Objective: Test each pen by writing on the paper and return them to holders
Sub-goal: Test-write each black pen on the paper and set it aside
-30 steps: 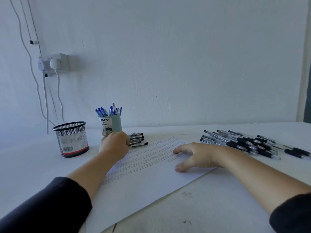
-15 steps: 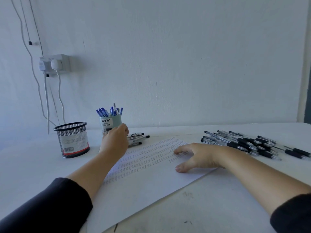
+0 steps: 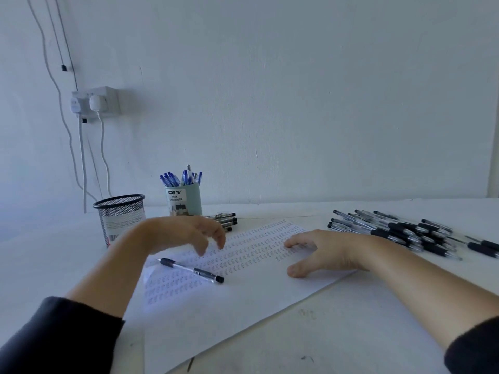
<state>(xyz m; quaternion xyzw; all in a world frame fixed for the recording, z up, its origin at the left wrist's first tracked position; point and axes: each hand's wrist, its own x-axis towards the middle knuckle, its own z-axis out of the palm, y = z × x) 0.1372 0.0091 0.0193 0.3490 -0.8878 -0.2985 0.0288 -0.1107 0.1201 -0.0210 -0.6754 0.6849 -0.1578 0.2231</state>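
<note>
Left hand (image 3: 186, 233) hovers above the paper (image 3: 243, 287), centre-left of the frame, motion-blurred. Fingers hang loosely curled, apart, holding nothing. A second ago this hand was closed as a fist up against the small stack of black pens (image 3: 225, 221) by the teal holder; half a second ago it was still there, raised slightly. Now it has drawn back toward the viewer and lifted off.

One black pen (image 3: 192, 270) lies loose on the paper just below the left hand, not touched, tip end pointing left, grip end lower right. It was not on the sheet in either earlier frame.

Right hand (image 3: 321, 252) lies flat on the paper, centre-right, fingers spread and straight, thumb out, pressing the sheet down. Same place as before.

Paper carries rows of small written marks across its upper half; its position matches the earlier frames.

Teal holder (image 3: 185, 201), labelled desk organizer, stands beyond the left hand, filled with blue pens (image 3: 181, 179). Black mesh holder (image 3: 120, 217) stands left of it, contents not visible. Both unmoved.

Large heap of black pens (image 3: 410, 233) lies on the counter (image 3: 351, 333) at right of the frame, just beyond the right wrist. Unchanged.

Wall socket (image 3: 94, 102) with plugs and cables, upper left.
</note>
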